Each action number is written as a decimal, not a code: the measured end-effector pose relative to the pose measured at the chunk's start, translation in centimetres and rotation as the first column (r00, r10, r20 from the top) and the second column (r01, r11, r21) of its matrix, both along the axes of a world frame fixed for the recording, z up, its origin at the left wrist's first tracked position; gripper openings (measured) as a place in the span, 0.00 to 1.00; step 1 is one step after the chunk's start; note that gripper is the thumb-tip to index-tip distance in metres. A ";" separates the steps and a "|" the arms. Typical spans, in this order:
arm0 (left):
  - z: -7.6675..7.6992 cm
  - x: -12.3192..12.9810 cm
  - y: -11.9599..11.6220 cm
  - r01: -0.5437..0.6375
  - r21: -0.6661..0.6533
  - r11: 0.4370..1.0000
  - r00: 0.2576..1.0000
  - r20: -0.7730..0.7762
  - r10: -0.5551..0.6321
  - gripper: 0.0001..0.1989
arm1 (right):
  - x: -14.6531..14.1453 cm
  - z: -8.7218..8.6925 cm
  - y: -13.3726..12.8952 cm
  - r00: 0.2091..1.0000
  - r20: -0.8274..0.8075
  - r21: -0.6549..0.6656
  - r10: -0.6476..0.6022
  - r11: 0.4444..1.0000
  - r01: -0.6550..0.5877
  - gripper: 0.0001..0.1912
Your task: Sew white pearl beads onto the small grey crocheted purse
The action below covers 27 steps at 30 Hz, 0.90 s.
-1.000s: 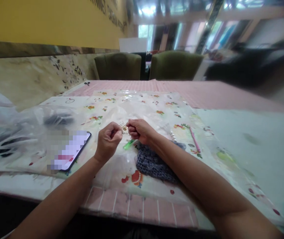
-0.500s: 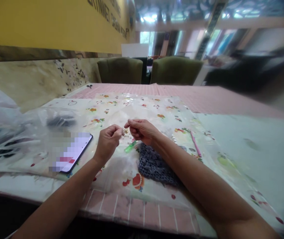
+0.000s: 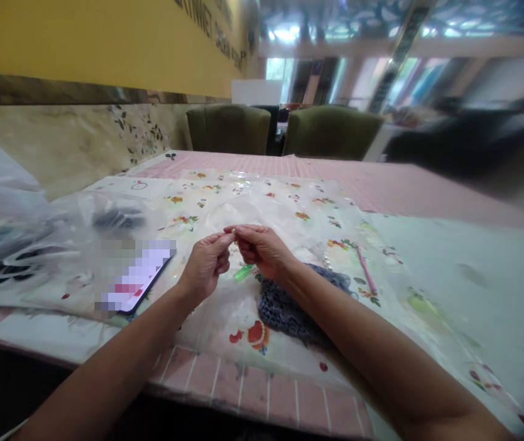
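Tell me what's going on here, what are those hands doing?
A person is working at a table with a flowery cover. The left hand and right hand meet at the fingertips, and whatever they pinch is too small to make out. A green thing lies just below them. The right forearm hides part of a dark, lacy piece of fabric, and a pink stick lies farther right. A phone with its screen lit lies to the left.
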<state>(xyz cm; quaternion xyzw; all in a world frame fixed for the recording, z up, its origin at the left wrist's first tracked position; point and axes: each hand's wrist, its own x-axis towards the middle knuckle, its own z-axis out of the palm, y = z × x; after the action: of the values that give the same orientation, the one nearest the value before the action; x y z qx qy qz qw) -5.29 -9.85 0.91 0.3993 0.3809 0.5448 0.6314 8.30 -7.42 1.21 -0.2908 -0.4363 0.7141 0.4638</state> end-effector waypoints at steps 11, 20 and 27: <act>-0.8 -0.4 0.2 -0.126 0.300 0.946 0.907 -0.350 0.232 0.14 | 0.2 -0.4 0.7 0.871 0.330 0.583 -0.364 0.805 0.115 0.12; -0.8 -0.6 0.1 -0.065 0.475 0.878 0.779 -0.526 0.342 0.11 | 0.8 -0.3 0.7 0.716 0.493 0.767 -0.495 0.635 -0.089 0.13; -0.6 -0.6 0.1 0.007 0.479 0.878 0.758 -0.575 0.308 0.12 | 0.9 -0.4 0.7 0.749 0.471 0.783 -0.467 0.613 -0.110 0.14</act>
<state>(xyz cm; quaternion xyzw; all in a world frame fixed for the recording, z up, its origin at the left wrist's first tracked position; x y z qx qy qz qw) -5.91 -9.72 0.34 0.6622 0.4656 0.5007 0.3066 9.16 -6.67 0.84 -0.3321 -0.7934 0.2599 0.4391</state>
